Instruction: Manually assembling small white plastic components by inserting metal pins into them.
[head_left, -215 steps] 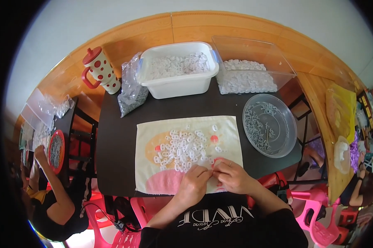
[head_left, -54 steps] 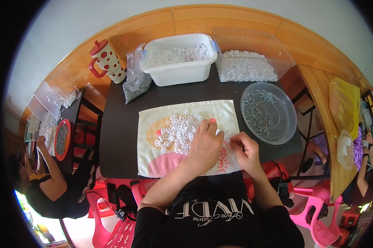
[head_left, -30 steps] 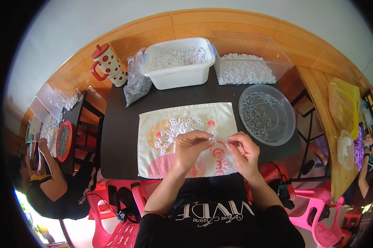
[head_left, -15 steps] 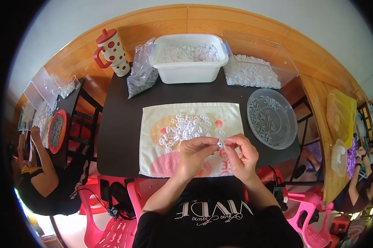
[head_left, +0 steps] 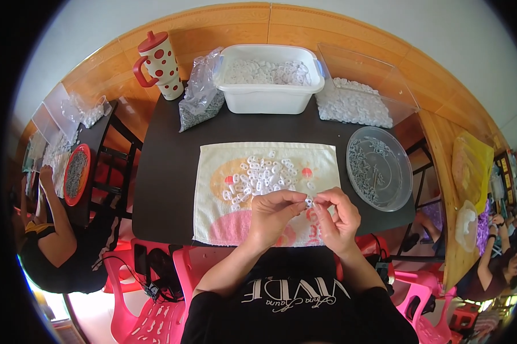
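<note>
Over the right front part of a patterned towel (head_left: 212, 166), my left hand (head_left: 272, 218) and my right hand (head_left: 339, 221) meet at their fingertips. Between them is a small white plastic piece with holes (head_left: 309, 202). Thumb and forefinger of each hand pinch at it from either side. Whether a tiny grey part is also in the fingers cannot be made out. Just beyond my hands, a loose pile of similar white pieces (head_left: 264, 175) lies on the towel.
A round clear tray (head_left: 398, 180) of small grey parts stands at the right. Along the back are a spotted tumbler (head_left: 165, 71), a plastic bag of grey parts (head_left: 201, 109), a white tub (head_left: 270, 100) and a clear bin (head_left: 356, 106) of white pieces. Other people work at both sides.
The whole view has shifted slightly. Both hands stay together at the towel's right front with the fingertips pinched; the white piece between them shows a little more plainly.
</note>
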`<state>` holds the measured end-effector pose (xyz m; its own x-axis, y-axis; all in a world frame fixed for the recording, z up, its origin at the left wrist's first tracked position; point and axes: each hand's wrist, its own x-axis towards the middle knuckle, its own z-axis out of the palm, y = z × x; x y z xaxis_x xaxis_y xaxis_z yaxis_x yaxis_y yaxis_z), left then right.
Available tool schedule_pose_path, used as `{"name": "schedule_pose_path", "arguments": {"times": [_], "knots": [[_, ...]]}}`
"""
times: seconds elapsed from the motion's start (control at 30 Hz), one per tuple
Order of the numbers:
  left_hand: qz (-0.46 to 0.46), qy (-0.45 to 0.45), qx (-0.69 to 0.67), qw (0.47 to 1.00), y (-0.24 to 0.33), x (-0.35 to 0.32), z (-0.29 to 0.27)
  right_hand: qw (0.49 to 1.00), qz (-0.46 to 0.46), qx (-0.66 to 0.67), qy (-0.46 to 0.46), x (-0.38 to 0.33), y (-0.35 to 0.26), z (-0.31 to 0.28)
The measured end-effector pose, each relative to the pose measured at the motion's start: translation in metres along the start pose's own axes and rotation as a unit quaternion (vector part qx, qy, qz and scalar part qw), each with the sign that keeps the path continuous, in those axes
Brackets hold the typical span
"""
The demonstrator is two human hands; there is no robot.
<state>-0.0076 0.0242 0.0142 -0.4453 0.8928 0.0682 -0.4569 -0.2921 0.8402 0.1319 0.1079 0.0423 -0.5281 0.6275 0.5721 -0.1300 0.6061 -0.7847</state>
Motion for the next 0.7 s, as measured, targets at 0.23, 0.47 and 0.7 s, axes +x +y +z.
{"name": "schedule_pose_path", "arguments": {"times": [0.23, 0.47, 0.7], "knots": [[0.035, 0.013, 0.03, 0.999, -0.003, -0.003, 0.005, 0.997, -0.047, -0.055, 0.021, -0.002, 0.005, 0.004], [0.044, 0.027, 0.01, 0.999, -0.012, -0.004, 0.005, 0.991, -0.095, -0.087, 0.035, 0.002, 0.007, 0.007], [0.027, 0.042, -0.003, 0.999, -0.015, -0.005, 0.006, 0.985, 0.119, 0.116, 0.055, -0.01, 0.019, -0.012]]}}
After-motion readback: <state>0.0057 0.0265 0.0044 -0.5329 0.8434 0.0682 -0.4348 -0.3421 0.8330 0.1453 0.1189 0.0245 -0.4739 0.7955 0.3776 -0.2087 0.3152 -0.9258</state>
